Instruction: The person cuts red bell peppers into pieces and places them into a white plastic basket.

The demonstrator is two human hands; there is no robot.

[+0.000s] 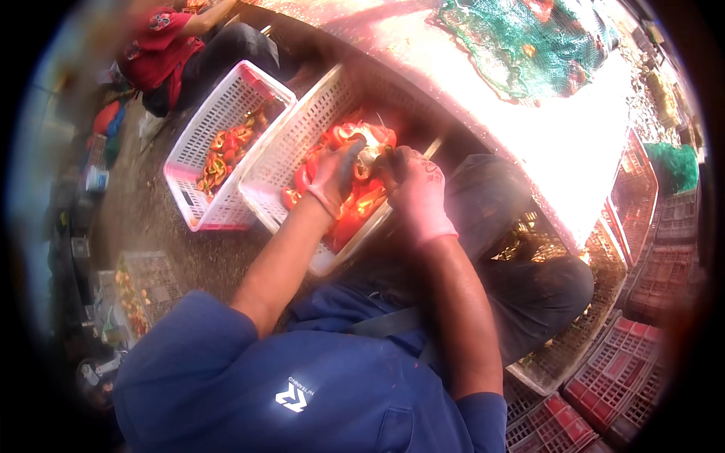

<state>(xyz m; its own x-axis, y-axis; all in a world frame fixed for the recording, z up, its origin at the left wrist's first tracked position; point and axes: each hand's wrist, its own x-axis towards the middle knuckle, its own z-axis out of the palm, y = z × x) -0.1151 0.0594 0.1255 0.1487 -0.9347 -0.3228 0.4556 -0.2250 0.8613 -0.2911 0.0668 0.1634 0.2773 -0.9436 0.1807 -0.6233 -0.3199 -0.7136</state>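
Both my hands wear work gloves with dark palms and pinkish backs. They meet over a white plastic crate that holds cut red bell peppers. My left hand is closed around a pepper piece with a pale inside, its thumb on top. Close beside it on the right, my right hand has its fingers curled near the same piece; glare and the glove hide whether a tool is in it.
Left of the crate stands a pink-and-white crate with pepper scraps. A sunlit table carries a green mesh net. Red crates are stacked at lower right. A person in a red shirt sits at upper left.
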